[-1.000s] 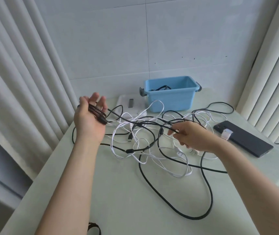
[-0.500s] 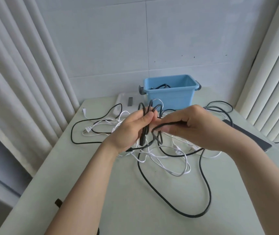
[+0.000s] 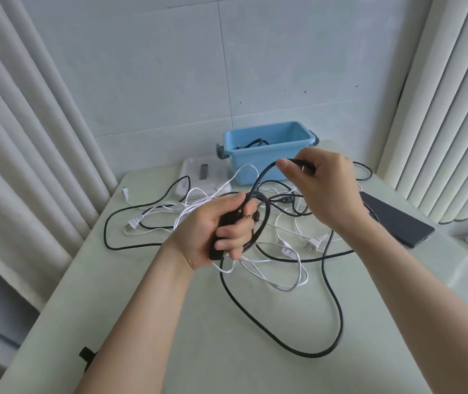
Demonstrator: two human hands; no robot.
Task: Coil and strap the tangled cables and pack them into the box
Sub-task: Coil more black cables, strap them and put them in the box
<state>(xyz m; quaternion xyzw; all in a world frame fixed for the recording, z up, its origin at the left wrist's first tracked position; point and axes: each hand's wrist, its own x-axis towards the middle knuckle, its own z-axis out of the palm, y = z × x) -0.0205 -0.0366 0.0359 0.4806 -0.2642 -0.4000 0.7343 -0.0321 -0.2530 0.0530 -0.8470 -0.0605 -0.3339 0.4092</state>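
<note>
Two bare hands work one long black round-sheathed power cable (image 3: 340, 319) above the pale green table (image 3: 147, 345). The left hand (image 3: 215, 231) is curled tight round a small bundle of finished turns and a dark block on the cable. The right hand (image 3: 326, 189), raised and apart from it, pinches the next stretch of the same cable between thumb and fingers, just in front of the light blue plastic box (image 3: 267, 156). The rest of the cable trails in a wide loop across the table, crossing thin white flat cables (image 3: 284, 289) with plugs. It looks light and supple but springy, so turns will likely fan open unless the left fist keeps them pinched. The best hold is probably on the sheath a short way along from the bundle, not at the plug. The white leads lie over the black one and may drag along. The left forearm reaches straight out, wrist level. The right forearm angles inward, wrist bent so the fingers point left. The box already holds a dark cable, and a dark flat slab (image 3: 394, 220) lies to its right.
</note>
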